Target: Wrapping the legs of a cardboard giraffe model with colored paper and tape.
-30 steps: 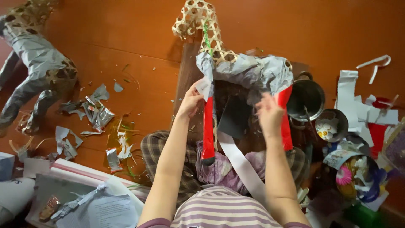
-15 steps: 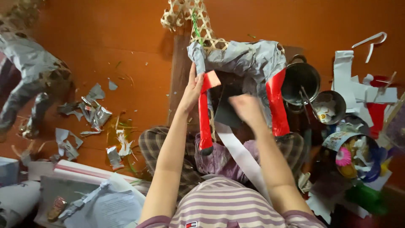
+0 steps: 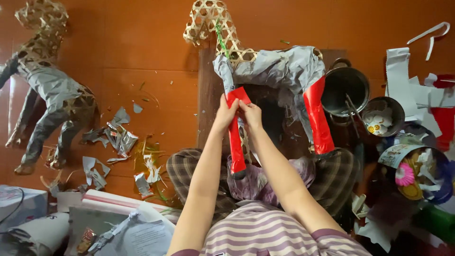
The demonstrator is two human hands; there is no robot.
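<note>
While hands pinch, red leg stands vertical.

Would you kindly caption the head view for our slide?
Both hands, left hand and right hand, press red paper onto a woven animal frame's leg.

The floor is glossy orange-brown tile, with faint grout lines and soft sheen — light falls evenly, without hard shadows. A dark wooden board lies flat at the middle. Scraps of grey paper litter the left part of the floor, and a stack of papers fills its lower left corner — no wall or window shows.
</note>
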